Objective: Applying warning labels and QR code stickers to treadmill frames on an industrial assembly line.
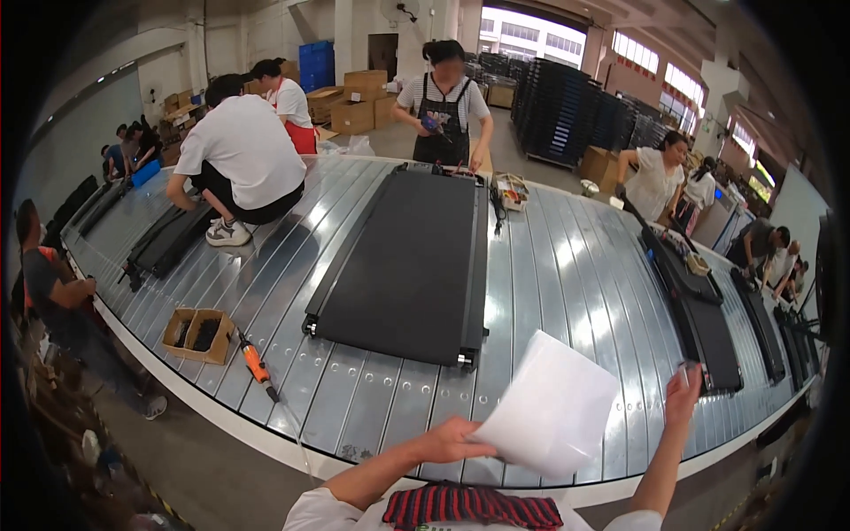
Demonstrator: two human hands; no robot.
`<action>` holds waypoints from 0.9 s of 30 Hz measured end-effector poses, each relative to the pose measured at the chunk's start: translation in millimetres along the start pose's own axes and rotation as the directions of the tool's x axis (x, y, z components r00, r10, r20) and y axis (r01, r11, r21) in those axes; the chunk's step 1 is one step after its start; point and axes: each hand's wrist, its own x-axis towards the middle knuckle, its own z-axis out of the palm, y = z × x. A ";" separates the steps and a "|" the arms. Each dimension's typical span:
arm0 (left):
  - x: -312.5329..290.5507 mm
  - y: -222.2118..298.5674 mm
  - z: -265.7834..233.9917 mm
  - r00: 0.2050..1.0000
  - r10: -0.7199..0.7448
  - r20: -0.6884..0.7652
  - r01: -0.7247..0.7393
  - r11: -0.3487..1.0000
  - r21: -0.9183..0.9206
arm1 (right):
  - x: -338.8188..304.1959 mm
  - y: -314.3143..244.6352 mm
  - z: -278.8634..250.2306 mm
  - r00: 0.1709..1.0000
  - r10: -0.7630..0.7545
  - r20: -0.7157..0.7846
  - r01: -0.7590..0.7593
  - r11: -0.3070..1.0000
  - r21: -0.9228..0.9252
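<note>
My left hand [450, 441] is closed on the lower left edge of a white paper sheet [558, 403], pinching it between thumb and fingers. The paper is slightly curved and held above the metal tabletop. My right hand [683, 395] is raised to the right of the sheet, apart from it. Its fingers are drawn together at the tips around something small that I cannot make out. Beyond the paper lies a treadmill deck [403, 265] with a black belt, its near end showing metal roller ends. Another black treadmill deck [708, 332] lies just beyond my right hand.
An orange power screwdriver [255, 361] lies beside a cardboard box [211, 354] of small black parts. A co-worker [443, 106] holding a blue power tool stands at the deck's far end. Another person [243, 159] squats on the table. A parts tray [511, 192] sits farther back.
</note>
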 end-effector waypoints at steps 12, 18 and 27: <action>-11.3 -49.1 -13.9 0.952 -0.305 -0.031 0.298 0.944 -0.144 | -159.5 97.9 108.0 0.745 0.279 0.606 -0.249 0.959 -0.136; -26.1 -54.8 1.1 0.925 -0.333 -0.183 0.298 0.934 -0.197 | -184.6 116.0 111.6 0.850 0.435 0.297 -0.379 0.897 -0.230; -37.8 -50.9 34.7 0.835 -0.457 -0.307 0.411 0.889 -0.204 | -203.3 133.0 111.8 0.895 0.256 0.366 -0.059 0.880 -0.471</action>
